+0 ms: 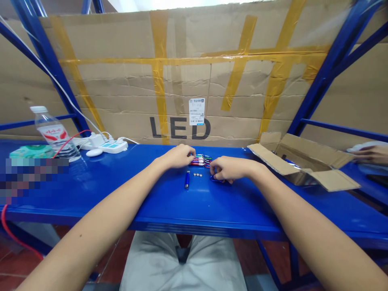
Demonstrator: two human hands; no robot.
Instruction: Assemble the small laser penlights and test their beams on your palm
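Note:
A row of small coloured pen-like tubes [201,161] lies on the blue table [194,206] in front of me. My left hand [179,156] rests curled at the left end of that row, fingers touching the tubes. My right hand [228,169] is closed just to the right of the row, over a small dark blue piece [216,179] on the table. A single blue tube [187,180] lies apart, nearer to me. Three small round silver button cells [198,175] lie in a line between the blue tube and my right hand.
An open cardboard box [306,163] stands on the right, and another person's hand [374,154] shows at the far right edge. On the left are a water bottle [53,135], a white power strip [113,146], and a green tissue pack [32,152]. A taped cardboard wall marked LED stands behind.

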